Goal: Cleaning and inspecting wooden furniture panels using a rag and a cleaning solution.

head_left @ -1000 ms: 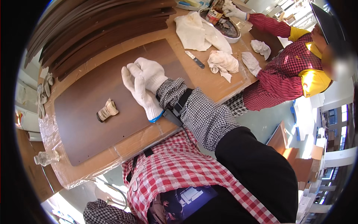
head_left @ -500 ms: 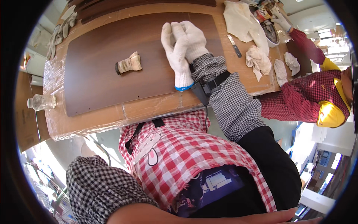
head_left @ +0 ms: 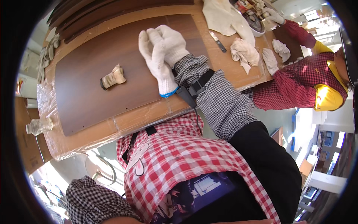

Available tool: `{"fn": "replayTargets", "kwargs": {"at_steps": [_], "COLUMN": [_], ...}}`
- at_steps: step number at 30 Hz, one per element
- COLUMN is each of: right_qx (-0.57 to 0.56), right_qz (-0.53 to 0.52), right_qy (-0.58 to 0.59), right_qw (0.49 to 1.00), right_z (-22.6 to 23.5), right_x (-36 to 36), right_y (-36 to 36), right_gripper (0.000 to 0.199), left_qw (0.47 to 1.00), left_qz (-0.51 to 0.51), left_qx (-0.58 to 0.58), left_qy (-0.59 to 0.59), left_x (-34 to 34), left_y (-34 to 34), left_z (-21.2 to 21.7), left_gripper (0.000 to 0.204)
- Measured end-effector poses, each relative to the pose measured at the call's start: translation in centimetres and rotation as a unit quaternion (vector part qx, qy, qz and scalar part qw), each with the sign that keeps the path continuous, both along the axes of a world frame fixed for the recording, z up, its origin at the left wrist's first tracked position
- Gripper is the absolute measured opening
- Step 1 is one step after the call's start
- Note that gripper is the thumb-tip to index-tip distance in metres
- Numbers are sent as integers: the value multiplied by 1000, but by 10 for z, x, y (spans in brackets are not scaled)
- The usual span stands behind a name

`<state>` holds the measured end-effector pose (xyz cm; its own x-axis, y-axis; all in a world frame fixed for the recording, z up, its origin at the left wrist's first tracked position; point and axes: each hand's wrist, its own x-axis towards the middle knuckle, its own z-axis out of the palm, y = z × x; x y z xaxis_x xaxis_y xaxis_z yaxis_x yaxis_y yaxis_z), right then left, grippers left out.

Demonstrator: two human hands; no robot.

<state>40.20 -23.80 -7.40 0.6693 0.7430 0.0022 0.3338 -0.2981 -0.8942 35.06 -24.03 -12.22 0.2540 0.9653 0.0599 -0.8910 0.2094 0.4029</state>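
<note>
My right hand [head_left: 174, 44], in a white knit glove, is closed around a second white glove [head_left: 161, 71] with a blue cuff. No arm shows in that cuff. Both are above a dark brown panel [head_left: 89, 52]. Just a sliver of my bare left hand [head_left: 257, 222] shows along the bottom edge; its fingers are mostly cut off. A short, stubby off-white bundle [head_left: 114, 77] with a dark end lies on the panel left of my right hand; its kind is unclear. To the right rests a small knife [head_left: 217, 42] with a dark handle.
Crumpled white cloth [head_left: 244, 51] and a pale sheet of cloth [head_left: 223, 18] lie at right. A co-worker's gloved hand [head_left: 274, 15] is near a can [head_left: 243, 5]. Grey gloves [head_left: 46, 56] and a glass jar [head_left: 39, 127] are at the left edge. Dark boards [head_left: 93, 18] are stacked behind.
The view has shifted, so the tabletop things appear farther left. My bare left forearm and fingers have mostly dropped out of the bottom of the picture. My right hand keeps its hold.
</note>
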Motion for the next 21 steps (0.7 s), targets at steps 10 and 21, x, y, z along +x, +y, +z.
{"fn": "replayTargets", "kwargs": {"at_steps": [10,21], "right_qx": [15,-1], "right_qz": [33,35], "right_qy": [34,43], "right_qw": [999,998], "right_z": [-8,-1], "right_x": [4,5], "right_y": [4,-3], "right_gripper": [44,43], "left_qw": [997,986], "left_qz": [38,46], "left_qx": [25,-26], "left_qy": [67,156], "left_x": [2,6], "left_y": [8,6], "left_z": [-16,-10], "left_gripper": [72,58]}}
